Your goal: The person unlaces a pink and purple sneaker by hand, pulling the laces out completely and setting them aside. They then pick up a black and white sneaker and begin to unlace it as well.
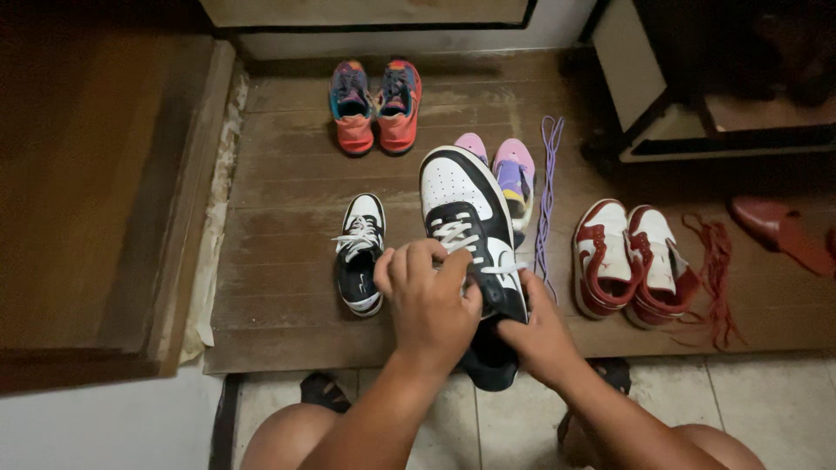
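Left hand curled over black-and-white sneaker, fingertips pinching white lace near tongue. Right hand grips same sneaker from below at heel side, fingers closed around sole edge. Sneaker held raised, toe pointing away, above wooden platform. Matching sneaker lies on platform just left. Orange-blue pair farther back. Pink-purple pair partly hidden behind held sneaker, purple lace beside. Red-white pair right, red laces alongside.

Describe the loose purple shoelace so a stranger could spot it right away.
Start at the brown wooden floor where the shoes stand. Between the pink and purple pair and the red and white pair runs the purple shoelace, the only lace lying stretched out long and thin.
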